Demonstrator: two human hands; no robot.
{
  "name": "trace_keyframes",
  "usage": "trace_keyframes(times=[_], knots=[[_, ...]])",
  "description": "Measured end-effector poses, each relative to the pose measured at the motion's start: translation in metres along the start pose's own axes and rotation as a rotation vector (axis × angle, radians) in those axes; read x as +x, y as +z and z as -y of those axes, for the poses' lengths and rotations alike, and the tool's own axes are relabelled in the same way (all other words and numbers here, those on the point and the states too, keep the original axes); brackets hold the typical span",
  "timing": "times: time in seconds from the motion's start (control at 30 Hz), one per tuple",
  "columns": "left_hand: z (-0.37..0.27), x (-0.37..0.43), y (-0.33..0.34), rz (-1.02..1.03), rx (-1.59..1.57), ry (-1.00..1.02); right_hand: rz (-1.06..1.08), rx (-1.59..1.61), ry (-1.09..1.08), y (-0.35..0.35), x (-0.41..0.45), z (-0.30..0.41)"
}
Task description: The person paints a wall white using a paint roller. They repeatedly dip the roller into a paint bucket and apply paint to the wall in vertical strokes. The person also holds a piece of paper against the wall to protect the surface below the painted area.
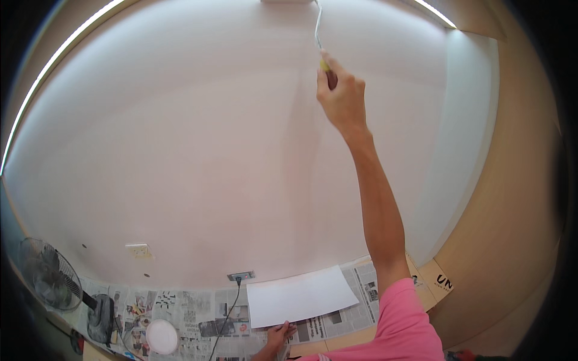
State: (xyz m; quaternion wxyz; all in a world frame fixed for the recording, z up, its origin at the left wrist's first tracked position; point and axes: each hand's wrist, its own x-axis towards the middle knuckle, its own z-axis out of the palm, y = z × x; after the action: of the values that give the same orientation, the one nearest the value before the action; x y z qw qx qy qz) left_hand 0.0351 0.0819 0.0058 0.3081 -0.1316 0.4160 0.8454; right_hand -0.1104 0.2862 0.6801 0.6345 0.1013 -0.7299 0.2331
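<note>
High on the pale pink wall (203,135), my right hand (343,90) grips a tool with a dark red and yellow handle (332,77); its working end is hard to make out against the wall. Beside its tip, a white cable (318,27) hangs down from a box (287,1) at the top edge. Down at the bottom, my left hand (281,334) rests by the lower edge of a white sheet (300,298), its fingers partly spread over newspaper (266,345). Whether it presses on the sheet I cannot tell.
A fan (52,275) stands at the lower left, near a round whitish lid or plate (162,336). A black plug and cord (231,311) hang from a wall socket (241,275). Another socket (137,249) is further left. Cardboard (435,284) lies at the right.
</note>
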Motion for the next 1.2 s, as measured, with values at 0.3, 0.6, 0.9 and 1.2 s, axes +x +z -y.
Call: trace_keyframes(times=[0.3,0.6,0.9,1.2], knots=[[-0.002,-0.002,-0.002,0.017,0.013,0.007,0.042,-0.043,0.000,-0.004,-0.129,-0.016],[-0.002,-0.001,-0.005,0.029,0.024,-0.018,0.068,-0.030,0.103,-0.045,-0.206,-0.027],[-0.002,-0.006,0.003,0.017,0.019,-0.008,-0.091,-0.043,-0.055,-0.035,-0.013,-0.039],[-0.007,-0.011,0.001,0.011,0.071,0.000,0.027,-0.097,0.037,-0.046,-0.149,-0.057]])
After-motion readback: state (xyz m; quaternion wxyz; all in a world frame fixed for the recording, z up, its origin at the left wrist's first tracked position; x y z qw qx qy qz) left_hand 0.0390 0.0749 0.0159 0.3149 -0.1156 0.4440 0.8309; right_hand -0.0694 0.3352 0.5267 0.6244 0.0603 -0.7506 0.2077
